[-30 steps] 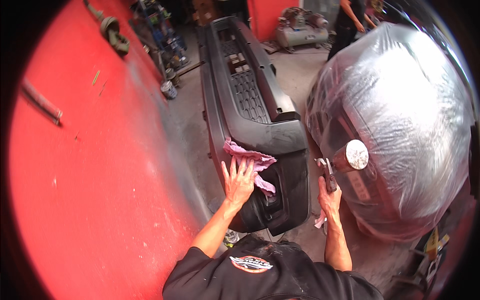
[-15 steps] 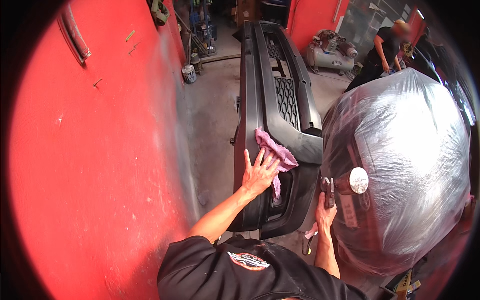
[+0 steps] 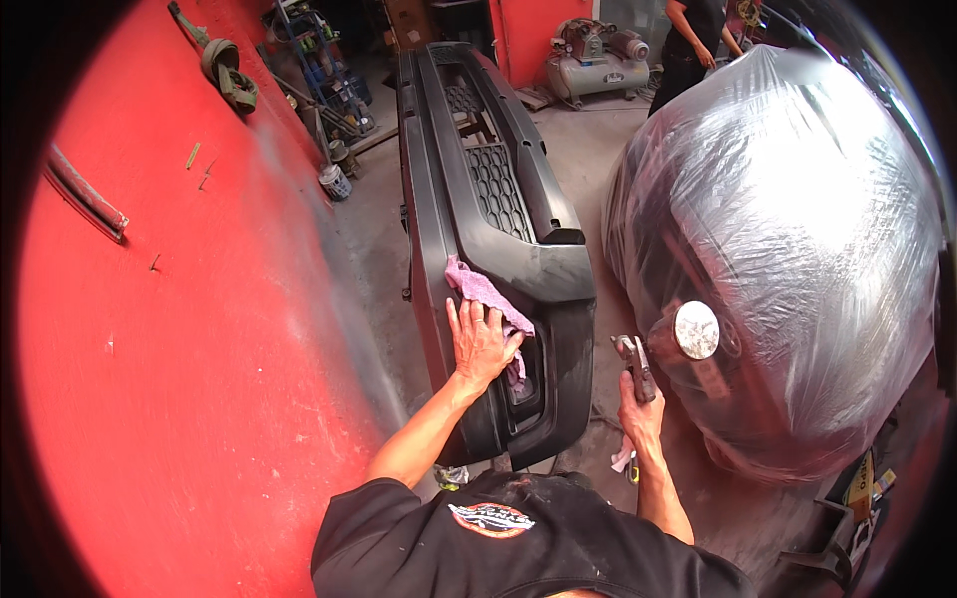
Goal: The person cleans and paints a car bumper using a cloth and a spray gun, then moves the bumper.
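A black car bumper (image 3: 538,271) with a honeycomb grille stands lengthwise in front of me. My left hand (image 3: 480,347) presses a pinkish-purple cloth (image 3: 480,287) onto its near corner, fingers bent over the cloth and thumb out to the side. Part of the cloth hangs toward a recess in the bumper. To the right of the bumper, apart from it, my right hand (image 3: 641,417) is closed around the grip of a spray gun (image 3: 641,379). The gun's round cup with a whitish top (image 3: 697,330) sits beside the plastic-covered car.
Clear plastic sheeting (image 3: 797,229) covers a car at the right. A red wall (image 3: 199,349) runs along the left. Farther back are an air compressor (image 3: 598,65), a small can (image 3: 335,182) and another person (image 3: 693,35). Dark parts (image 3: 822,548) lie at the lower right.
The view has shifted, so the bumper appears farther left. My left fingers are drawn closer together on the cloth. My right hand with the spray gun is farther from the bumper's edge.
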### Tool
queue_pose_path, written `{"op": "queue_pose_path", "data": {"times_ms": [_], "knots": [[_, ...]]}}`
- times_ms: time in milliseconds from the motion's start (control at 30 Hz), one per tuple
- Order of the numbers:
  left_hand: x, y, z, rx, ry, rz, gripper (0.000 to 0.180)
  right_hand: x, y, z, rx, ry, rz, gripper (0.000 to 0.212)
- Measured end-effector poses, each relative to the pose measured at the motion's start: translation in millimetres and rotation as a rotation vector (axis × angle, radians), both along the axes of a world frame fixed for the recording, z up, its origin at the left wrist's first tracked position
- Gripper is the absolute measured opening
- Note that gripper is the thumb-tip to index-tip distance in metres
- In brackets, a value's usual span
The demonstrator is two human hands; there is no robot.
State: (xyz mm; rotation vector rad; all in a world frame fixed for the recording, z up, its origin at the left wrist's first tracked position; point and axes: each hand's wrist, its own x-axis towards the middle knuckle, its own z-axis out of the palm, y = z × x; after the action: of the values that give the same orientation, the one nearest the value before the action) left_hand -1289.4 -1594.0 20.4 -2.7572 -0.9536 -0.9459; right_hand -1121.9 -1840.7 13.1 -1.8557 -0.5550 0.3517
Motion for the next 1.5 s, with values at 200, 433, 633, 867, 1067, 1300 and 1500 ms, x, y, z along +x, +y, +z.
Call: {"op": "queue_pose_path", "data": {"times_ms": [200,433,633,867,1067,1300,1500], "knots": [[12,-1,10,0.045,-0.128,0.083,0.07,-6,-12,27,-0.102,0.115,0.047,0.035],[18,9,-1,-0.018,-0.133,-0.096,0.028,3,-26,21,-0.13,0.182,0.109,0.035],[2,-19,4,-0.005,-0.511,0.091,0.034,6,-36,29,-0.182,0.215,0.236,0.035],[-57,1,30,-0.104,-0.618,0.442,0.035,31,-39,15,-0.183,0.282,0.245,0.033],[-118,-50,33,-0.798,-0.101,0.814,0.094,28,-52,40,-0.213,0.439,0.377,0.025],[-142,-103,-52,-1.131,-0.052,0.618,0.113,10,-34,27,-0.397,0.154,0.707,0.03],[-160,-102,-65,-1.205,-0.055,0.493,0.108,-30,-35,4,-0.413,0.019,0.863,0.03]]}}
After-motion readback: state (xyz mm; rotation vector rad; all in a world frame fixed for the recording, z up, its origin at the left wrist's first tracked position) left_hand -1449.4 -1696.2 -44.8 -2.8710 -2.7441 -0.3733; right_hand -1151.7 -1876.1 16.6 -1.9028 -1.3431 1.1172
